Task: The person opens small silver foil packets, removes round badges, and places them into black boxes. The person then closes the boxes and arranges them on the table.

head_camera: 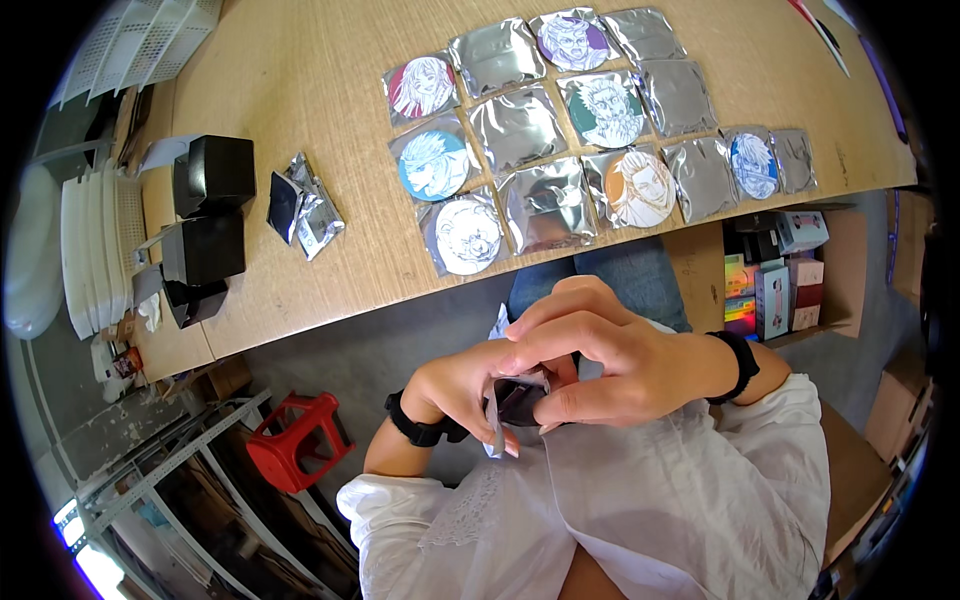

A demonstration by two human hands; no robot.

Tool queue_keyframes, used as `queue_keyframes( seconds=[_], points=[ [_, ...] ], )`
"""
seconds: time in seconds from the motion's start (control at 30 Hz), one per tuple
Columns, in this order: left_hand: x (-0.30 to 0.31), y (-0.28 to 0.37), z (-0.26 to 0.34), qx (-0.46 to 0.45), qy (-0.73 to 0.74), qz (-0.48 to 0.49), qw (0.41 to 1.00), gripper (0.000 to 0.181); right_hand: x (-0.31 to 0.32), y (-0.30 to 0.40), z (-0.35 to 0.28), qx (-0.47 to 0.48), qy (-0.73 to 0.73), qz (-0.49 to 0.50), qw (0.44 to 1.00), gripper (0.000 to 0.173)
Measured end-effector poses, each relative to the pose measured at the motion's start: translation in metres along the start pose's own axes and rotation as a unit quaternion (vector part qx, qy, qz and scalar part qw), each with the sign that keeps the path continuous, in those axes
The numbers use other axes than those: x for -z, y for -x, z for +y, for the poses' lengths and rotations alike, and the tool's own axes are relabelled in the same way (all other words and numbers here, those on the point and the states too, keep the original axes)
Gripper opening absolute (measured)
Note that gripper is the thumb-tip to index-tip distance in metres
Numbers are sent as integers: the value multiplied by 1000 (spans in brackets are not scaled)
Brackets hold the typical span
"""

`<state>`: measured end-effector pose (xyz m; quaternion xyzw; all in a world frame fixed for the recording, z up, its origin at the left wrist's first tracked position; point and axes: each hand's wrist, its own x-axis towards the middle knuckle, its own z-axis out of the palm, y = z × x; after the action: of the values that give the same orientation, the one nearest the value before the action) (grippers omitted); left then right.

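Observation:
Above my lap, off the table's front edge, my left hand (465, 382) grips a small opened foil packet (493, 420), its dark inside facing up. My right hand (615, 360) is at the packet's mouth, thumb and fingers bent around a dark flat piece (521, 401) that is partly hidden; whether it is a separate item I cannot tell. On the wooden table (322, 90) lie rows of round badges with line-drawn characters, such as a white one (469, 234) and an orange one (640, 189), each on clear wrapping. Square silver foil packets (545, 204) lie between them.
Torn foil wrappers (311, 210) lie left of the rows. Black boxes (214, 176) and white plastic baskets (142, 45) stand at the left. Scissors (825, 37) lie at the far right. Below are a red stool (300, 442) and a carton (844, 277) of small boxes.

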<state>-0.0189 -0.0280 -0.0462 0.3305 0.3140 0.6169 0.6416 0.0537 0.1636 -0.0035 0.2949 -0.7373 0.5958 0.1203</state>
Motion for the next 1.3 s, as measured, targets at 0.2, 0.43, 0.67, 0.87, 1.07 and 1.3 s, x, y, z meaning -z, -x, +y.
queue_keyframes(
  seconds=[0.2, 0.43, 0.67, 0.87, 1.07, 1.3],
  points=[
    [2, 1, -4, 9, -22, -4, 1000, 67, -1, 2, 2, 38, 30, 10, 999, 13],
    [-18, 21, 15, 33, -1, 155, 987, 86, 4, -14, 6, -6, 52, 5, 999, 13],
    [-13, -10, 2, -41, -30, 270, 962, 45, 21, -10, 7, 45, 220, 62, 972, 14],
    [-16, -4, -3, -26, 44, 312, 949, 36, 15, -3, 1, -36, 185, 57, 980, 30],
    [-18, -1, -2, -22, 93, 301, 949, 37, 16, 5, -5, -154, 41, 98, 982, 29],
    [-13, 2, -12, -39, 149, 288, 945, 38, 23, 11, 1, -89, 62, 39, 993, 19]
  ],
)
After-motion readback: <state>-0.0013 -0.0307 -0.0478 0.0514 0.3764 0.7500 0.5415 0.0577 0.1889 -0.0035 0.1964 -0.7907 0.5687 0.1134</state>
